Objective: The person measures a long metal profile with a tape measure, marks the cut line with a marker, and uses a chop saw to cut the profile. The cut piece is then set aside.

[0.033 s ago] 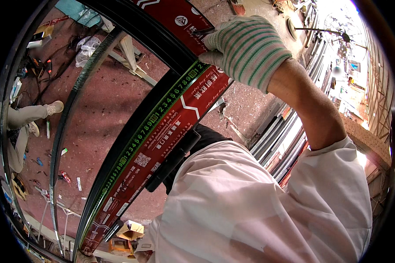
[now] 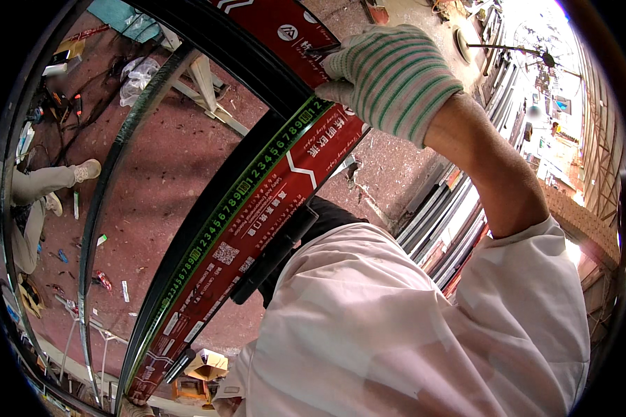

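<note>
A long black frame (image 2: 170,267) crosses in front of me, its near face covered with red printed film (image 2: 254,229). Along it lies a green tape measure (image 2: 236,198) with black figures, running from the lower left up to my right hand (image 2: 393,80). That hand wears a white glove with green stripes. Its fingers are closed at the frame's upper corner, on a dark pen-like tool (image 2: 321,51), with the tape's upper end beneath them. My left hand (image 2: 138,409) barely shows at the frame's lower end; its fingers are mostly hidden.
A black handle-like bar (image 2: 275,254) sticks out from the frame towards my body. Curved dark bars (image 2: 90,236) stand beyond it. Long metal profiles (image 2: 442,229) lie stacked at right. Another person's leg (image 2: 45,182) is at far left, near scraps and a plastic bag (image 2: 138,80).
</note>
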Tool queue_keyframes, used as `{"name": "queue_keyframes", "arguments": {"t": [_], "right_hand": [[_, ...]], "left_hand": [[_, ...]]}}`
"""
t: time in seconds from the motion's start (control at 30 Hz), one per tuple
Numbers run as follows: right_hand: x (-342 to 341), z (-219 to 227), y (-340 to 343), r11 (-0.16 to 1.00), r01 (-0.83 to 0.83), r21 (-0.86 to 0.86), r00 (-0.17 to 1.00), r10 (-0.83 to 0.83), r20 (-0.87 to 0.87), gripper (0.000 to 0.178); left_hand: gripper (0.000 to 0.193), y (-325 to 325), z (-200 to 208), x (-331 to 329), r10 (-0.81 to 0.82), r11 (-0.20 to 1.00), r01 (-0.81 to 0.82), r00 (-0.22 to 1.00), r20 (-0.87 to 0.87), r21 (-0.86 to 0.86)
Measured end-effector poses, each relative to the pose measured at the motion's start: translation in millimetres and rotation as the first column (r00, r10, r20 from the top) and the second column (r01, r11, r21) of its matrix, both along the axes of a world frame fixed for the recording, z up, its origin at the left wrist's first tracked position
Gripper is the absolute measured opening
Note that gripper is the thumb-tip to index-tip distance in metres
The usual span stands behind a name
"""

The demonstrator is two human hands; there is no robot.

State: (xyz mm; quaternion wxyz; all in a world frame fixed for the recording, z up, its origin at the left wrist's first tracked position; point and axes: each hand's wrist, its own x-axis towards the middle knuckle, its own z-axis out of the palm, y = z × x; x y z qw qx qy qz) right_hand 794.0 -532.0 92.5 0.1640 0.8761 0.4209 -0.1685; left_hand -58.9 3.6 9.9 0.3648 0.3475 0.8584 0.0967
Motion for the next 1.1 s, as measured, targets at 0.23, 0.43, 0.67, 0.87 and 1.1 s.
{"name": "queue_keyframes", "arguments": {"t": [0.23, 0.43, 0.67, 0.87, 1.1], "right_hand": [[7, -30, -24, 0.966, 0.159, 0.202, 0.985, -0.142, -0.096, 0.04], [3, -9, -4, 0.993, 0.121, 0.011, 0.989, -0.12, -0.087, 0.04], [5, -23, -18, 0.968, 0.239, 0.08, 0.958, -0.221, -0.183, 0.041], [4, -8, -8, 0.99, 0.136, 0.023, 0.983, -0.132, -0.124, 0.041], [6, -24, -17, 0.971, 0.171, 0.167, 0.982, -0.155, -0.108, 0.039]], "left_hand": [[0.036, -2, -3, 3, 0.013, 1.0, -0.013, 1.0, -0.001, 0.013], [0.038, -5, -3, 3, 0.026, 0.999, -0.026, 1.0, -0.003, 0.029], [0.041, -9, -5, 4, 0.036, 0.998, -0.036, 0.999, 0.001, 0.042], [0.043, -17, -8, 5, 0.049, 0.997, -0.049, 0.999, -0.001, 0.054], [0.047, -22, -19, 5, 0.069, 0.995, -0.07, 0.998, 0.014, 0.077]]}}
